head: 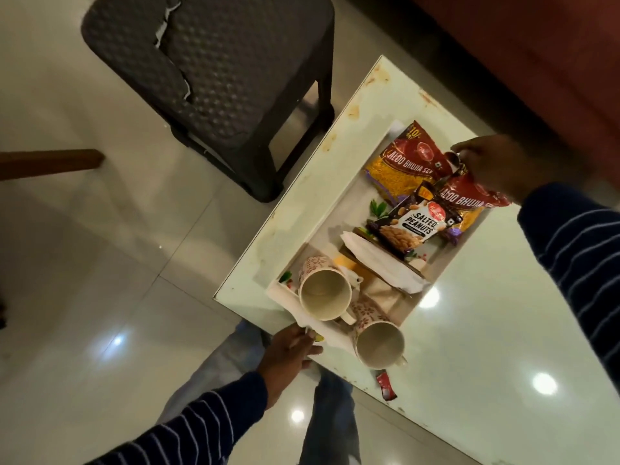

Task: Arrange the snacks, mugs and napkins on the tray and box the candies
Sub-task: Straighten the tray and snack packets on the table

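A white floral tray [339, 203] lies on the glass table [503, 330]. Two floral mugs stand at its near end, one [324, 293] on a white napkin [330, 333], the other [379, 344] beside it. More folded napkins [382, 263] lie mid-tray. At the far end sit an Aloo Bhujia packet [399, 162] and a salted peanuts packet [409, 226]. My right hand [489, 166] pinches the top of a second Aloo Bhujia packet [469, 199]. My left hand [292, 347] grips the tray's near edge and the napkin. A red candy wrapper [385, 385] lies on the glass.
A dark plastic chair [214, 78] stands on the tiled floor beyond the table's left edge. A red sofa [536, 62] runs along the far right. My legs in jeans [332, 424] show under the glass. The table's near left corner sits just beside the tray.
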Demonstrator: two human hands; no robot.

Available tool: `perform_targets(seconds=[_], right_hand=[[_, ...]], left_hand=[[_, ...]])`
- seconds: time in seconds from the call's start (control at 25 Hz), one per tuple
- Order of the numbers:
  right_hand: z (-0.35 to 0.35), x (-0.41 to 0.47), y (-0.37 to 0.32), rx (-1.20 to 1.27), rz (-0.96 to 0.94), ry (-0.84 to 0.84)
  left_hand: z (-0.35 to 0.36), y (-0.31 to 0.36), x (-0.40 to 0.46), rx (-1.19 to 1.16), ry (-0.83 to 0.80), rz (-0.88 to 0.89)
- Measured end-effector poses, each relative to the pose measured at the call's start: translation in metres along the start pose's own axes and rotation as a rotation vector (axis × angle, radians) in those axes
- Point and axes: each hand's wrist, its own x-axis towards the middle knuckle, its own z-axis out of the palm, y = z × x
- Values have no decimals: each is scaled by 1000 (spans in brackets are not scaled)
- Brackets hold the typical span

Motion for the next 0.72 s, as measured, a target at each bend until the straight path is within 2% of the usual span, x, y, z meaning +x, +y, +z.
perform_targets(seconds=[0.16, 0.28, 0.52, 0.72], right_hand=[[-2, 5, 2, 169, 78, -53], [2, -4, 24, 296, 120, -13], [11, -79, 110, 830, 215, 88], [26, -184, 182, 1103, 347, 117]], left_hand=[[18, -6, 0, -113, 68, 69], [16, -3, -2, -123, 113, 125], [6, 40, -1, 186, 128, 336], [36, 99, 14, 427, 129, 448]])
